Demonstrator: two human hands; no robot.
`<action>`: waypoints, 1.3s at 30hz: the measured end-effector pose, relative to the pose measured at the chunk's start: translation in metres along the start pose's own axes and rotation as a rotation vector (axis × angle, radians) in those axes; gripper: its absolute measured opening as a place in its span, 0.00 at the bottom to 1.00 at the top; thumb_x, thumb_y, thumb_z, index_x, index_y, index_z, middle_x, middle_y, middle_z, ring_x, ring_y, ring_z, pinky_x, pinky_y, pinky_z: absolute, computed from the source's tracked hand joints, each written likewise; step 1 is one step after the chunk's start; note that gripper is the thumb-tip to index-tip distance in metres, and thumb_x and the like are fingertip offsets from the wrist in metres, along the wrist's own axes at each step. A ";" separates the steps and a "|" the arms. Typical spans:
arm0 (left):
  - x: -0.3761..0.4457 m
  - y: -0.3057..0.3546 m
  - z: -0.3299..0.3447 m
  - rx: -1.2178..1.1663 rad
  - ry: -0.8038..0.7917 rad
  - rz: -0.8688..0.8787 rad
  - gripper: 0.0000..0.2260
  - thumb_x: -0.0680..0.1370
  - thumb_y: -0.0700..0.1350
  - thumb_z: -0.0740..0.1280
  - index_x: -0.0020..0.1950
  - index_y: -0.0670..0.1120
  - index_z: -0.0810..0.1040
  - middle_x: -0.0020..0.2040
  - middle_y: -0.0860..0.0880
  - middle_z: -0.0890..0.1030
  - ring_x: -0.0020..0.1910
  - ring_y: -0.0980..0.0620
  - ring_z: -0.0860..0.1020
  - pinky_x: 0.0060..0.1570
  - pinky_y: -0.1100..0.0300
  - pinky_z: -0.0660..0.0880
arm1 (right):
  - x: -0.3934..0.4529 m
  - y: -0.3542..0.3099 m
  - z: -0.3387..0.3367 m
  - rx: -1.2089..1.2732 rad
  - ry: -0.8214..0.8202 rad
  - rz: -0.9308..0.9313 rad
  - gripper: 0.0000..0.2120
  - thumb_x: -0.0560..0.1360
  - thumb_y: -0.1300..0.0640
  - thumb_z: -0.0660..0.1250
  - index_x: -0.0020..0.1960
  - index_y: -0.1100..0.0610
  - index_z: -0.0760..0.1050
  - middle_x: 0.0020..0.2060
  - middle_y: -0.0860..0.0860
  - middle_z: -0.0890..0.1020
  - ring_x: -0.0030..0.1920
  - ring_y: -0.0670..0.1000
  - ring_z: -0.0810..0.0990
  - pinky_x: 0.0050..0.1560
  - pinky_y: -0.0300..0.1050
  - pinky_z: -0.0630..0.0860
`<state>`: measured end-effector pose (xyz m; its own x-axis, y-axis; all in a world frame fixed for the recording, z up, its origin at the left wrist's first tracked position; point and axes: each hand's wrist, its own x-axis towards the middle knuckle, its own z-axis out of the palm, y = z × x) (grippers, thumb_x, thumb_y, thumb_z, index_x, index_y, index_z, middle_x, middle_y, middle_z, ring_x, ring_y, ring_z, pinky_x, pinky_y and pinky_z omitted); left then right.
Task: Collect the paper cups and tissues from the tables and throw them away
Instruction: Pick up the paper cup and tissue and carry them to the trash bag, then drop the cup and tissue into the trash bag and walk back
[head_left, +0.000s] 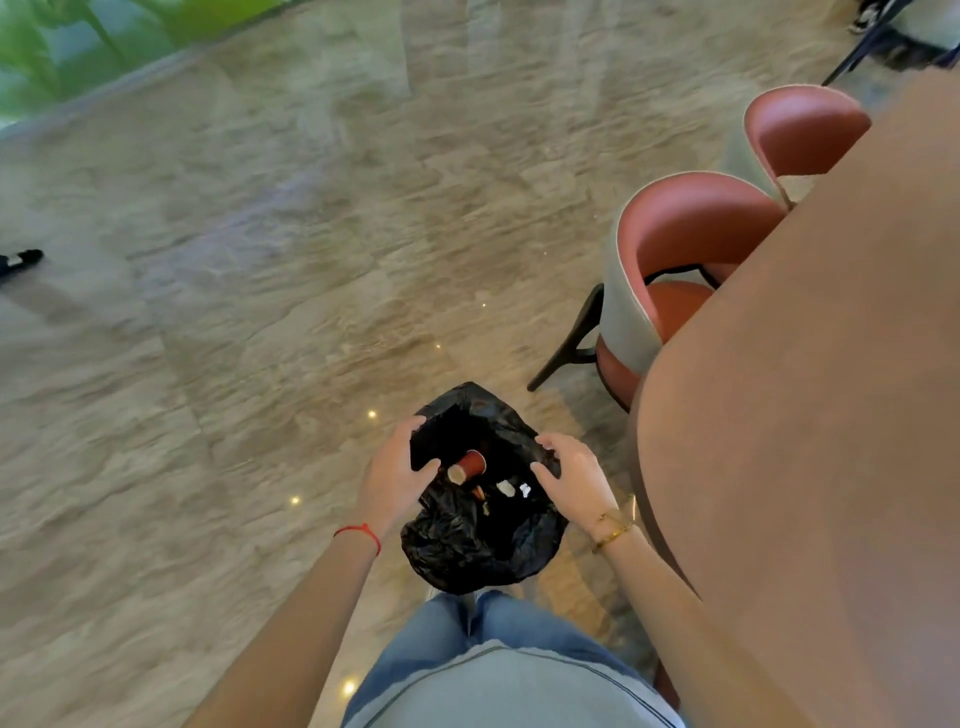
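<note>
A black plastic rubbish bag (467, 540) hangs open in front of my legs, above the floor. Inside lies a red paper cup (470, 464) on its side, with small white tissue scraps (511, 488) beside it. My left hand (397, 470) grips the bag's left rim, thumb curled over the plastic. My right hand (571, 475) is at the right rim with its fingers spread and bent; whether it grips the plastic is hard to tell.
A large round brown table (810, 415) fills the right side. Two red-and-grey chairs (670, 280) stand tucked against it. Polished stone floor (260, 260) stretches left and ahead. A dark shoe (23, 258) shows at the far left edge.
</note>
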<state>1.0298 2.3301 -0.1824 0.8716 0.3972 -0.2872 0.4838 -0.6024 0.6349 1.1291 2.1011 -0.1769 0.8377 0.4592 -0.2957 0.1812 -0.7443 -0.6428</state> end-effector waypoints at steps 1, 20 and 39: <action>-0.003 0.000 -0.007 0.014 0.014 0.013 0.26 0.77 0.48 0.69 0.73 0.48 0.66 0.70 0.49 0.72 0.67 0.49 0.73 0.60 0.59 0.70 | -0.001 -0.003 -0.005 0.008 0.016 -0.018 0.19 0.77 0.54 0.65 0.67 0.56 0.70 0.62 0.52 0.76 0.65 0.51 0.72 0.65 0.49 0.71; -0.071 0.025 -0.076 0.171 0.133 0.229 0.17 0.78 0.53 0.64 0.67 0.53 0.72 0.41 0.54 0.78 0.23 0.55 0.72 0.21 0.69 0.59 | -0.085 -0.028 -0.053 -0.060 0.326 -0.103 0.17 0.76 0.52 0.67 0.65 0.49 0.72 0.59 0.45 0.76 0.61 0.46 0.70 0.60 0.36 0.64; -0.224 0.040 -0.045 0.208 -0.268 0.830 0.17 0.77 0.47 0.68 0.66 0.50 0.75 0.60 0.55 0.78 0.60 0.56 0.76 0.59 0.61 0.72 | -0.424 -0.048 0.066 0.083 0.824 0.456 0.18 0.74 0.55 0.70 0.63 0.53 0.74 0.57 0.47 0.78 0.61 0.49 0.73 0.58 0.31 0.62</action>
<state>0.8498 2.2485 -0.0604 0.9238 -0.3815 0.0318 -0.3286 -0.7473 0.5775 0.7315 1.9740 -0.0671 0.9245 -0.3790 0.0414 -0.2647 -0.7163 -0.6456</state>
